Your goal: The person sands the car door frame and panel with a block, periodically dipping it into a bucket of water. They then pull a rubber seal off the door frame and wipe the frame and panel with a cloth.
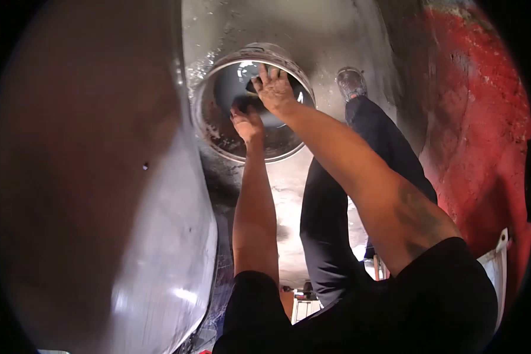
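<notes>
A round bucket [230,156] stands on the wet floor, with greyish, shiny liquid [227,85] inside it. Both my hands reach in over its rim. My right hand [274,91] is over the far right part of the liquid, its fingers spread and smudged with dirt. Lower and to the left, my left hand [247,123] has its fingers stretched out, their tips dark and partly lost in shadow. Between the two hands lies a dark patch that I cannot make out. Neither hand visibly holds anything.
A large, smooth grey panel [159,248] rises close on the left. To the right is a worn red surface [478,88]. My shoe [351,82] rests on the wet grey floor [324,35] beside the bucket. A pale-edged object [497,265] stands at the lower right.
</notes>
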Tool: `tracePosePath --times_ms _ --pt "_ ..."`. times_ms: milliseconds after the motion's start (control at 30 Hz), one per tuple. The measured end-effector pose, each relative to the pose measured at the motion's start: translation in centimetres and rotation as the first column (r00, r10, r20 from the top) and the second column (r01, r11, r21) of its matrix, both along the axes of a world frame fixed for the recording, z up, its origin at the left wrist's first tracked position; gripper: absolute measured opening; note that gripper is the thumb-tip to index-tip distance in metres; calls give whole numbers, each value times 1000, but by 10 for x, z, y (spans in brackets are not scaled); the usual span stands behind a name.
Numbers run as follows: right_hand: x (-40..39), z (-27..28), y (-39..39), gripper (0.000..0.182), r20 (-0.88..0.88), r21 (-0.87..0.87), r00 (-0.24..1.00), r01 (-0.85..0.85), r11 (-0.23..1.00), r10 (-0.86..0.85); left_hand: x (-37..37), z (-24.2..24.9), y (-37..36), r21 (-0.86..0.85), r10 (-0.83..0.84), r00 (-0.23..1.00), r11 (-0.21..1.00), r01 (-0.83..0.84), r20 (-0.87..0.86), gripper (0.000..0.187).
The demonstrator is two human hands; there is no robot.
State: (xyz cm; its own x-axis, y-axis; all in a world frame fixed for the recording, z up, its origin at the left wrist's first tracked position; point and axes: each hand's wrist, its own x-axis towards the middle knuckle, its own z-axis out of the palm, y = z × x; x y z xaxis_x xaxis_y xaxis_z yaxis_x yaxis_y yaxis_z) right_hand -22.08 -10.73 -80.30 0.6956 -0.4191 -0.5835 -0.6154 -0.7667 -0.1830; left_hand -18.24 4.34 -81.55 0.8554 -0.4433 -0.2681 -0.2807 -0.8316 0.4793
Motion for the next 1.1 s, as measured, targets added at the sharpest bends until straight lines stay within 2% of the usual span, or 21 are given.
tracePosePath --times_ms 33,67,133,200,233,267,300,333,400,433,467,500,533,600,633,733,800,867,933,1000,1100 --pt "-14 -13 9 53 -6 59 996 -94 994 94 -10 -18 3 7 5 1000 1000 -5 -14 45" --pt "-26 -22 16 51 0 122 982 -188 975 189 -24 -30 6 361 -328 912 843 400 -244 56" --pt "-31 -41 21 47 -194 364 933 -219 905 304 -47 -45 23 430 -152 868 820 377 -473 70" --pt "-38 -22 16 38 -200 334 966 -91 938 165 -54 -27 18 474 34 803 822 316 -595 78" --pt "-40 15 -2 35 -187 455 972 -39 889 139 -51 -6 8 479 122 773 841 253 -623 78" --pt "-38 42 -22 33 -167 560 980 1 828 112 -48 25 1 139 54 753 989 50 -656 79" --pt "-47 46 -22 33 -150 549 982 -13 836 113 -44 53 -5 -222 -29 748 962 -160 -663 80" --pt "-62 44 -11 34 45 519 996 -88 850 76 -49 28 20 -189 57 796 959 -212 -603 82" --pt "-72 78 -31 38 125 743 927 149 653 -354 -64 60 32 -615 -165 718 663 -427 -676 86" --pt "-77 116 -41 42 -116 899 758 355 256 -642 -62 104 16 -409 6 649 773 -486 -761 88" --pt "-81 154 -49 42 -91 902 762 335 271 -641 -56 159 -9 -176 193 568 829 -530 -800 90" --pt "-89 196 -53 46 -335 874 575 485 -19 -747 -49 217 -35 -38 287 398 769 -638 -871 72" --pt "-94 227 -59 51 -560 769 346 555 -317 -753 -46 240 -38 -64 276 415 765 -641 -867 72" --pt "-103 281 -71 55 -597 773 379 509 -379 -707 -50 284 -41 -104 49 155 540 -835 -987 45" --pt "-105 307 -77 59 -641 757 404 475 -449 -653 -53 314 -47 -159 57 217 505 -848 -975 21" --pt "-108 391 -99 53 -538 836 553 445 -321 -636 -58 390 -51 -275 160 451 602 -749 -878 20" --pt "-113 412 -103 46 -378 922 634 323 -213 -675 -63 431 -49 -363 171 528 552 -751 -832 25" --pt "-106 471 -111 42 -390 911 655 375 -169 -647 -58 472 -31 -386 151 698 742 -547 -700 21" --pt "-96 515 -100 39 -408 913 661 296 -281 -630 -57 541 -31 -519 -21 624 579 -629 -781 21" --pt "-86 556 -79 36 -335 940 721 207 -272 -607 -63 622 -31 -401 -102 388 279 -872 -916 39" --pt "-67 611 -44 35 -268 957 831 171 -236 -487 -63 652 7 -400 -198 355 278 -873 -914 46"
